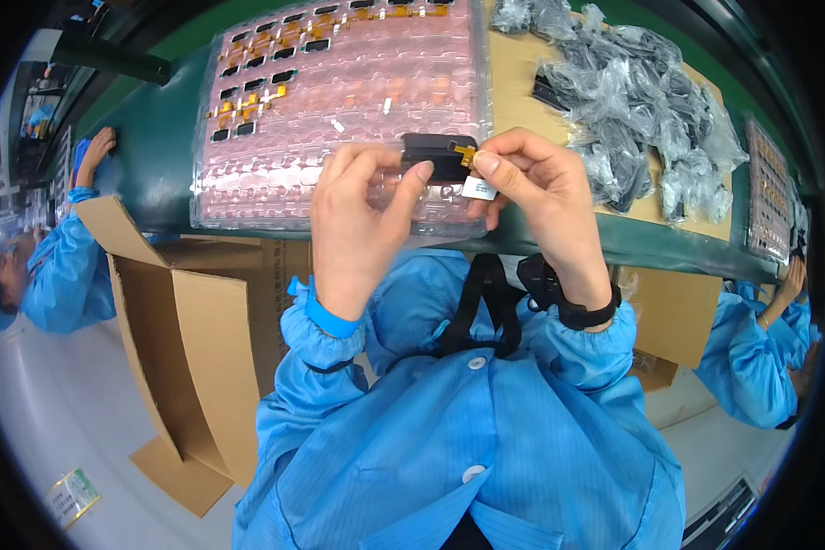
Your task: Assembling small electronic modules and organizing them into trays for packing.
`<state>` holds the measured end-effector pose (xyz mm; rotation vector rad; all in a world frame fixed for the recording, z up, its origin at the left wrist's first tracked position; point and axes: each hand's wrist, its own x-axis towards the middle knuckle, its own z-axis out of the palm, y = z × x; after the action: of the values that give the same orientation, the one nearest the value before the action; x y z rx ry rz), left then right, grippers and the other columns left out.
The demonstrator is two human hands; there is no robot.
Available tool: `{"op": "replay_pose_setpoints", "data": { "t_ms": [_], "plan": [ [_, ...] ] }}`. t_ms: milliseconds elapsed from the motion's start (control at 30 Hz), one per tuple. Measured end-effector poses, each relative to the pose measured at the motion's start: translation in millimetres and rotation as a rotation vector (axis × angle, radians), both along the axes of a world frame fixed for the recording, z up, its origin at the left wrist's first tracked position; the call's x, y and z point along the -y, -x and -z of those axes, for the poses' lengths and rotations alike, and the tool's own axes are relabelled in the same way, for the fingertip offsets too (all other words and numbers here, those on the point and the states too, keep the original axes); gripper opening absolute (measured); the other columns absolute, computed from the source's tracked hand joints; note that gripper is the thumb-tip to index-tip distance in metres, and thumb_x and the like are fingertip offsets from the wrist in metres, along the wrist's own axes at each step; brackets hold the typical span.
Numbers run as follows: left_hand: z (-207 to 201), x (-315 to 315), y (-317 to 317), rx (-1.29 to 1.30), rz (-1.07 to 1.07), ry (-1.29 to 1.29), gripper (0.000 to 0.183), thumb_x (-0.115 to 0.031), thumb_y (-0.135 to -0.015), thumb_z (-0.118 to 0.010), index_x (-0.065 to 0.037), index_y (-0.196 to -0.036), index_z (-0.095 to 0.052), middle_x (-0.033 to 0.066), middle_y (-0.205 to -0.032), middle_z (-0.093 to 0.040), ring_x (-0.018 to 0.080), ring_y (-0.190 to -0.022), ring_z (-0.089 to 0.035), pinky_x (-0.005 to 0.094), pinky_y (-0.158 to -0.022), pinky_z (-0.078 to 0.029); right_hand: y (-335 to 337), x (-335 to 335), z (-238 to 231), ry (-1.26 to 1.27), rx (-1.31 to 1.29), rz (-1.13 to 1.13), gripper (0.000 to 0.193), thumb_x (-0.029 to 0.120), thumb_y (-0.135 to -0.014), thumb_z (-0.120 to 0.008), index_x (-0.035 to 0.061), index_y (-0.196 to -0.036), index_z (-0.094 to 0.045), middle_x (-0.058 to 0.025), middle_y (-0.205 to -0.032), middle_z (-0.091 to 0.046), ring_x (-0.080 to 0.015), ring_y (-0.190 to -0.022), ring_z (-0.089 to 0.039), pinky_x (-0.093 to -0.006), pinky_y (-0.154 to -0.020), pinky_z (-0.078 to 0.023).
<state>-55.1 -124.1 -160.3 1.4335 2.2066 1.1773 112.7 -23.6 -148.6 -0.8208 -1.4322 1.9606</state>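
Observation:
My left hand [362,220] grips a small black rectangular module [426,151] between thumb and fingers, above the near edge of a clear plastic tray [275,197]. At the module's right end, my right hand [541,188] pinches a gold-coloured flex cable [466,154] between thumb and forefinger. A white label tab [478,189] hangs just below the cable, beside the right fingers. Small black parts with gold flex cables [247,112] sit in the far and left pockets of the tray, which looks pink.
Right of the tray, a cardboard sheet [518,87] bears a heap of black parts in clear plastic bags [632,110]. An open cardboard box [206,357] stands below the green bench [160,183] at left. Co-workers in blue sit at the left [69,275] and right [752,353].

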Motion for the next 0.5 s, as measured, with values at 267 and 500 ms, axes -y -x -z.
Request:
{"op": "replay_pose_setpoints", "data": {
  "t_ms": [267,500],
  "plan": [
    [8,11,-22,0.683,0.109,-0.268,0.028,-0.001,-0.092,-0.065,0.003,-0.119,-0.060,0.0140,-0.103,-0.070,0.0142,-0.087,-0.068,0.0266,-0.075,-0.055,6,13,-3,0.065,-0.009,-0.093,0.017,0.014,-0.094,-0.065,-0.0025,-0.099,-0.067,-0.0062,-0.081,-0.068,-0.0112,-0.058,-0.064,-0.0201,-0.046,-0.045],
    [16,20,-32,0.665,0.113,-0.242,0.029,0.001,-0.092,-0.064,0.004,-0.120,-0.059,0.0131,-0.102,-0.070,0.0148,-0.088,-0.068,0.0268,-0.079,-0.054,-2,17,4,-0.027,0.143,-0.033,0.016,0.013,-0.092,-0.066,-0.0025,-0.093,-0.069,-0.0052,-0.075,-0.069,-0.0081,-0.056,-0.062,-0.0194,-0.044,-0.042]
  ]
}}
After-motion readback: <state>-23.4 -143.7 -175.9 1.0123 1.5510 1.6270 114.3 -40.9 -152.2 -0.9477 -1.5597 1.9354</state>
